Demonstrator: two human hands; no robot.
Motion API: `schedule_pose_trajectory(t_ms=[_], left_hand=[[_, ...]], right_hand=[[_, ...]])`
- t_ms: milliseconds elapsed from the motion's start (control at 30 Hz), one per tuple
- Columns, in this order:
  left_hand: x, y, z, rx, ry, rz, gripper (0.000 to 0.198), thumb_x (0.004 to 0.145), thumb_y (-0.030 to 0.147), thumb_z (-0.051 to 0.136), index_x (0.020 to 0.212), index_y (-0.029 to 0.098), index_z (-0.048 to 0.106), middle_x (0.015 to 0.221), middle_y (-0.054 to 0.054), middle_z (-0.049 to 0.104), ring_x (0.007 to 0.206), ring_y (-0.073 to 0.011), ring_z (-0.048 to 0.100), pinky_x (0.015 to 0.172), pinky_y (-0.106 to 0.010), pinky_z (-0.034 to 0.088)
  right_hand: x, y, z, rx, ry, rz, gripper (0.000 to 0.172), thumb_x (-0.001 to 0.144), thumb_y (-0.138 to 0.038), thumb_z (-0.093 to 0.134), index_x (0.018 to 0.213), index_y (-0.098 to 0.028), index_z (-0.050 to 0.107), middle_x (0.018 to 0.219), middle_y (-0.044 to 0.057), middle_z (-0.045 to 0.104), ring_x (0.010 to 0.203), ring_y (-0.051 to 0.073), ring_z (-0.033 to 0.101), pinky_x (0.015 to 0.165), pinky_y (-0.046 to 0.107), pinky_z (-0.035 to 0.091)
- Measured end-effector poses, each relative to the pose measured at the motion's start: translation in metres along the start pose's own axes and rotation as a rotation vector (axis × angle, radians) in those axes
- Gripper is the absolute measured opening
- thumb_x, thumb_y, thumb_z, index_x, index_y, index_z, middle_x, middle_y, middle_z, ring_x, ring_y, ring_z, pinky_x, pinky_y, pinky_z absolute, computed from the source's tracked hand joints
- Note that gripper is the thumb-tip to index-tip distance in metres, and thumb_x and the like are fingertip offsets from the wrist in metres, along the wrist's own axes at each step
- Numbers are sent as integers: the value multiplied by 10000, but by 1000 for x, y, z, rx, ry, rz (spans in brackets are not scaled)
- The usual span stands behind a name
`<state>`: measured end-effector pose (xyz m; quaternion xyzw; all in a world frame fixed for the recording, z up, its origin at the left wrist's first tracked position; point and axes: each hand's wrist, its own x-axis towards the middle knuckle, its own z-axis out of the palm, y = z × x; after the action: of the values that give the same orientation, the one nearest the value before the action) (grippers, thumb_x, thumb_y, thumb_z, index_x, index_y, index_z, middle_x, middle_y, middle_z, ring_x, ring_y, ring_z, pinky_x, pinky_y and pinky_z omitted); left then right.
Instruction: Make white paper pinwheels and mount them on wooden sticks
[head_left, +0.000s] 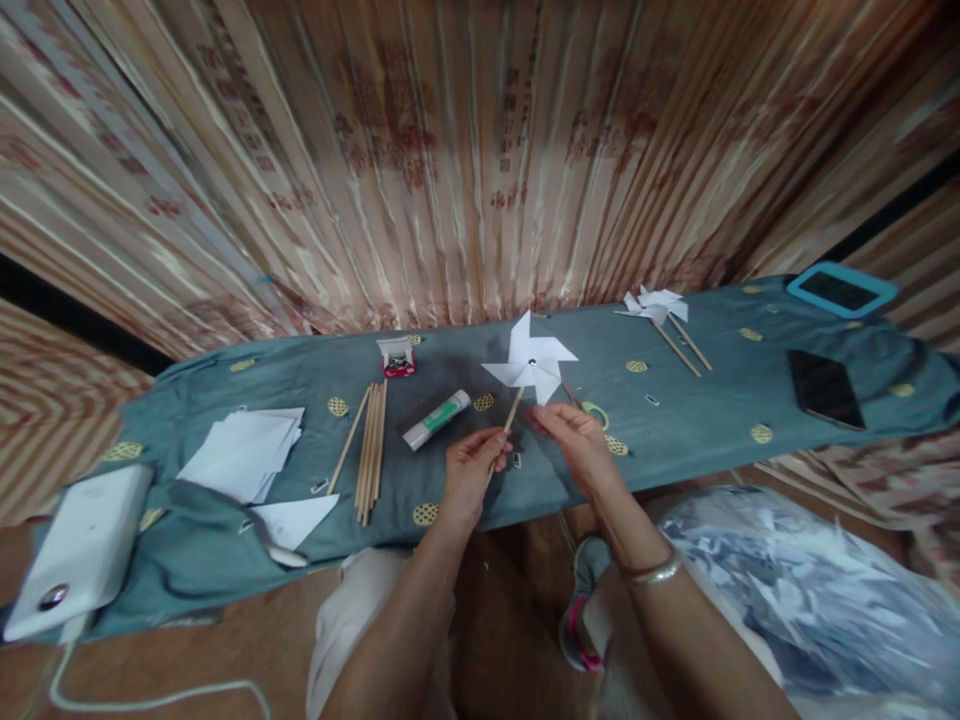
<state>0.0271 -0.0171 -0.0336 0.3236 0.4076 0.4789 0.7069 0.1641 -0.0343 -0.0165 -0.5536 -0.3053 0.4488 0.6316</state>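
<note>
A white paper pinwheel (531,360) stands on a thin wooden stick (513,410) above a blue cloth-covered table (705,420). My left hand (469,470) is closed around the lower end of that stick. My right hand (574,440) is beside it, fingers curled, its fingertips close to the pinwheel's lower right blade; whether they pinch anything is not clear. A silver bangle is on my right wrist.
On the cloth lie a bundle of wooden sticks (370,450), a glue stick (436,419), a small red pin box (397,357), a pile of white paper squares (244,452), finished pinwheels (660,308), a black phone (825,388), a blue-framed tablet (841,290) and a white device (82,548). A bag of paper scraps (810,590) sits lower right.
</note>
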Motion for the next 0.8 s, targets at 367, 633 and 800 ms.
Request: schedule_pose_trajectory(t_ms=[367,633,800], left_hand=[[1,-1,4,-92,-2,-43,322,512,366,827,705,128,728,556,1,631,431,-46,449,459,-202,338],[1,-2,4,-103,51,-59,367,550,369,837,837,158,746,825,-55,724,716,-120,640,630,-206,456],[1,-5,2,-75,64,-81,406,532,370,850,867,164,746,876,-71,728,783,-149,649,659,-225,469]], right_hand=[[-8,7,35,-1,20,-19,256,536,-436,798,566,-209,681,532,-19,619,520,112,518,547,253,432],[18,-2,34,-104,121,-117,274,582,-476,749,620,-210,696,611,1,671,576,129,554,612,280,451],[58,-25,8,-355,140,-213,336,600,-540,713,630,-206,701,624,2,664,585,135,536,605,280,409]])
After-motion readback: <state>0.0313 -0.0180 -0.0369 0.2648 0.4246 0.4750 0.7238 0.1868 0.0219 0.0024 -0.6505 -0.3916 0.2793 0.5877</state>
